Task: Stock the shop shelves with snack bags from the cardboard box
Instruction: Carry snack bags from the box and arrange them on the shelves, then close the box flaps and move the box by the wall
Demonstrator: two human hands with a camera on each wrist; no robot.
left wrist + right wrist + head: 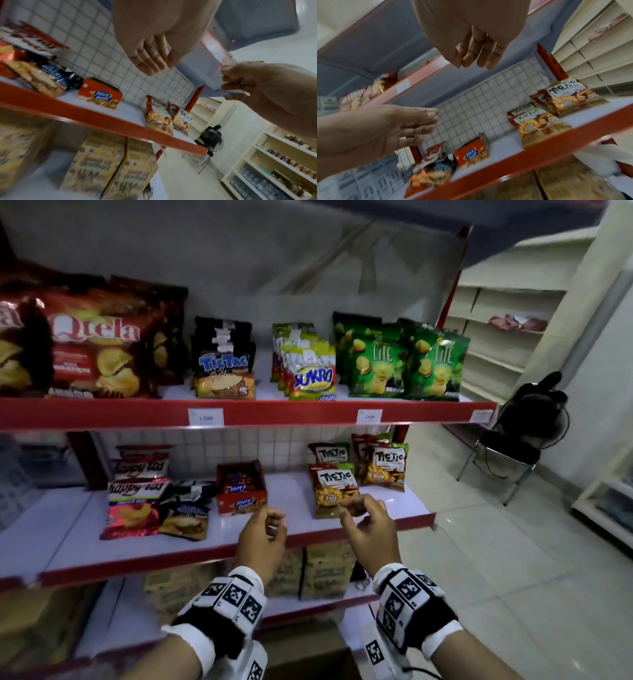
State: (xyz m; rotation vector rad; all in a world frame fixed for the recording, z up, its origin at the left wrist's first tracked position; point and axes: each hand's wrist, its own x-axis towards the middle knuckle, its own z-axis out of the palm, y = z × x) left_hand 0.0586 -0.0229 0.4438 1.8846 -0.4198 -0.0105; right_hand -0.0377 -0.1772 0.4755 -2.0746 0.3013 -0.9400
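My left hand (269, 525) and right hand (363, 510) hover side by side at the front edge of the middle shelf (171, 559), both loosely curled and holding nothing. In the wrist views the left hand's fingers (149, 59) and the right hand's fingers (476, 54) hang relaxed and bare. A Tic Tac snack bag (334, 489) stands on the shelf just beyond my right fingertips, with more Tic Tac bags (385, 462) behind it. The brown cardboard box (301, 648) lies low between my forearms, mostly hidden.
A red Mary Bueta carton (241, 487) and Happy Tos bags (133, 505) fill the shelf's left. The upper shelf (274, 412) carries Qtela, Tic Tac, Sukro and Lite bags. Yellow cartons (325, 573) stand on the bottom shelf. A chair with a black fan (524, 436) is at right.
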